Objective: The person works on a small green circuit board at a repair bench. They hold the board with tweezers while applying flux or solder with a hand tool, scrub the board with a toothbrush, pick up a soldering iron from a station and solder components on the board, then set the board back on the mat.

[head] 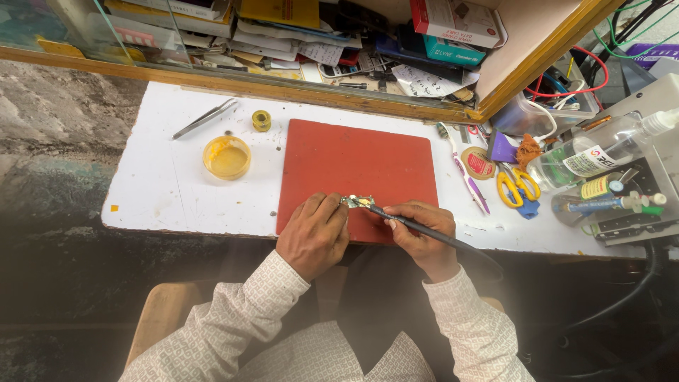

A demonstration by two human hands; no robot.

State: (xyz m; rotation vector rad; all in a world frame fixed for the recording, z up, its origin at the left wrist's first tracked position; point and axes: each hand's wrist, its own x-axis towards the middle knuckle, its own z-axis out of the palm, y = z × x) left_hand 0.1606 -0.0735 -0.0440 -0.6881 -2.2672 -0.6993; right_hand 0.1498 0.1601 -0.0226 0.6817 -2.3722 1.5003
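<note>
A small metallic circuit part point(357, 201) lies on the near edge of a red work mat point(361, 159). My left hand point(315, 233) pinches that part from the left and holds it down on the mat. A black soldering iron point(414, 226) is gripped like a pen in my right hand point(422, 233); its tip touches the part and its cable trails off to the right.
Metal tweezers point(205, 118), a small solder spool point(261, 120) and a round tub of yellow paste point(226, 157) lie left of the mat on the white bench point(163, 184). Yellow-handled scissors point(516, 185), a toothbrush point(468, 173), bottles point(601, 152) and wires crowd the right. A cluttered shelf runs behind.
</note>
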